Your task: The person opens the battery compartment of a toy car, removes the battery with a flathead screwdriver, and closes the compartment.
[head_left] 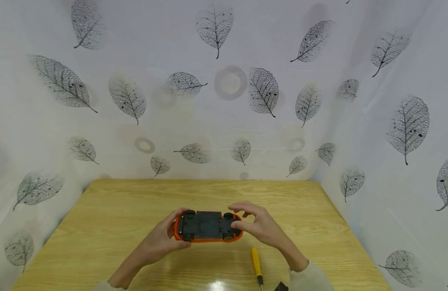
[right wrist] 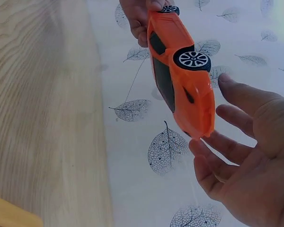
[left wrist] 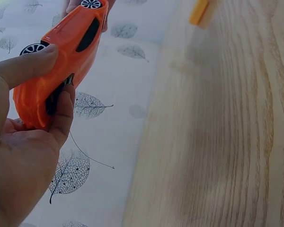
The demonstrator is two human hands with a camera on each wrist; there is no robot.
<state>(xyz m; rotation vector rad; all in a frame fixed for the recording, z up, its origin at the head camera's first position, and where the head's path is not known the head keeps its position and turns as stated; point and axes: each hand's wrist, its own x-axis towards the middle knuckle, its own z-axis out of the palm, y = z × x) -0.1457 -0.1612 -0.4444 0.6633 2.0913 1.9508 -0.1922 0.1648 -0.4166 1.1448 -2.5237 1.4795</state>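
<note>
An orange toy car [head_left: 208,225] is held up above the wooden table with its black underside facing the head camera. My left hand [head_left: 160,242] grips one end, thumb on the side by a wheel and fingers curled round the body, as the left wrist view shows on the car [left wrist: 68,61]. At the other end is my right hand [head_left: 264,226], fingers spread and loosely bent. In the right wrist view, that hand [right wrist: 255,146] has its thumb and fingers around the car's end [right wrist: 196,109], with a gap visible between thumb and body.
A screwdriver with a yellow handle [head_left: 256,262] lies on the wooden table [head_left: 136,206], below the right hand. A small black object [head_left: 281,286] shows at the bottom edge beside the right sleeve [head_left: 309,279]. White leaf-patterned sheeting [head_left: 231,121] surrounds the table at the back and sides.
</note>
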